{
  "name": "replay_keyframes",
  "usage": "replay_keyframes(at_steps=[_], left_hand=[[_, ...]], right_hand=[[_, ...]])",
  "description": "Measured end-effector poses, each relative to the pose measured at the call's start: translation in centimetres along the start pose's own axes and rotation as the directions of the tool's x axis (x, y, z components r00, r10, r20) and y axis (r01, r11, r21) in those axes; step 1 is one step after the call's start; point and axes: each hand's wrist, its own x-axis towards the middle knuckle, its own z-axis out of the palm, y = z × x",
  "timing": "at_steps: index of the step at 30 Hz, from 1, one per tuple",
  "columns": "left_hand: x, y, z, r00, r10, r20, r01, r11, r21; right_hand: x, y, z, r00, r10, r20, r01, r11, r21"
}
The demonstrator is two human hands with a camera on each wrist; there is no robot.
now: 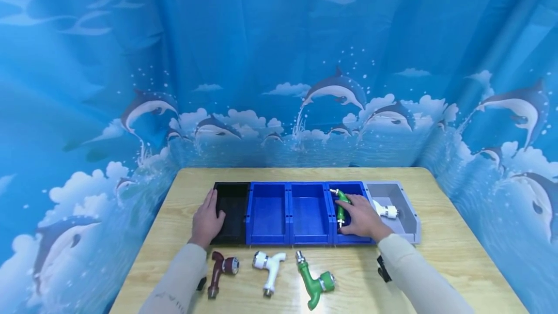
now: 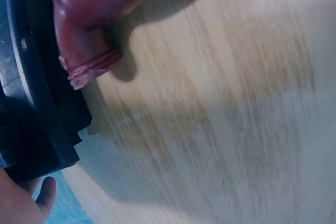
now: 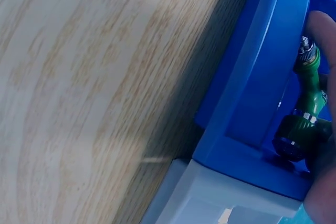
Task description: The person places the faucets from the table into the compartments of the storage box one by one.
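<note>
My left hand (image 1: 207,222) rests at the left edge of the black bin (image 1: 232,236), its fingers stretched along the side and its thumb over the inside. In the rightmost blue bin (image 1: 353,239), my right hand (image 1: 362,217) grips a green faucet (image 1: 341,207); the right wrist view shows the green faucet (image 3: 310,90) down between the bin's walls, partly hidden by the fingers. On the table before the bins lie a dark red faucet (image 1: 218,273), a white faucet (image 1: 272,270) and another green faucet (image 1: 311,282).
Two more blue bins (image 1: 269,239) (image 1: 310,239) stand in the middle of the row. At the right end, a grey bin (image 1: 407,227) holds a white faucet (image 1: 387,211). A dolphin-print curtain (image 1: 270,62) surrounds the wooden table (image 1: 348,294).
</note>
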Motion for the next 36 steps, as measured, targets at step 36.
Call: replay_keyframes(at_steps=[36], left_hand=[[0.1, 0.1, -0.1, 0.999, -0.019, 0.026, 0.020, 0.999, -0.029]], right_hand=[[1.4, -0.6, -0.7, 0.979, 0.028, 0.200, -0.016, 0.998, -0.062]])
